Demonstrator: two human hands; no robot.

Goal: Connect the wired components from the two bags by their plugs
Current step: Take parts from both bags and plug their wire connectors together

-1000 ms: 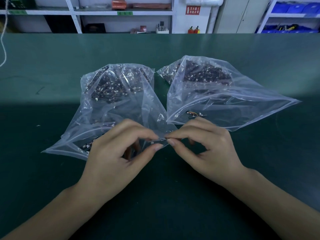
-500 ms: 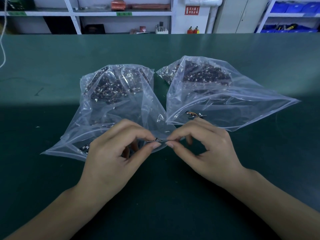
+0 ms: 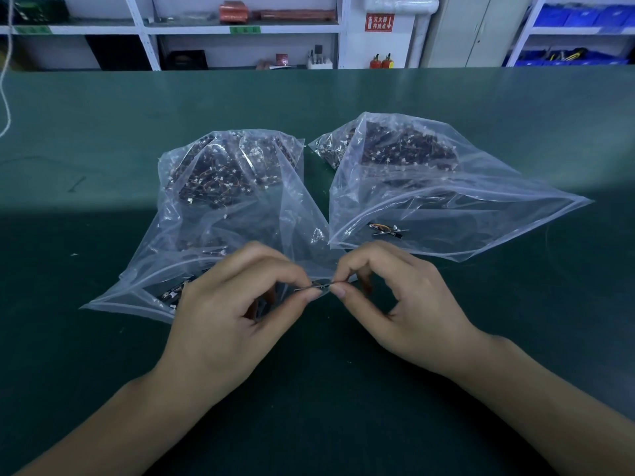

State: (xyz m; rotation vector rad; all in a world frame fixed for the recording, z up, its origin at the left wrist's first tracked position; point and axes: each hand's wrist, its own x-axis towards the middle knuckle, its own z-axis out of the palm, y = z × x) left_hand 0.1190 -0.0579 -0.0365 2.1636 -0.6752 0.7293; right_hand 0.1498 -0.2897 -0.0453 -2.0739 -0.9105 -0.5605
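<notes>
— Metal glints between the left hand (image 3: pixel 220 324) and right hand (image 3: pixel 409 304); each pinches one end of the wired components (image 3: pixel 319 286).

— Changed?

— Fingertips closed in a little; the plugs seem nearly mated, near the left bag (image 3: pixel 220 214) and right bag (image 3: pixel 446 207).

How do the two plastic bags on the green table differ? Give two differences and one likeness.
The left bag lies partly behind the left hand; the right bag lies clear of both hands. The right bag spreads wider than the left bag. Both are clear and hold small wired components.
</notes>
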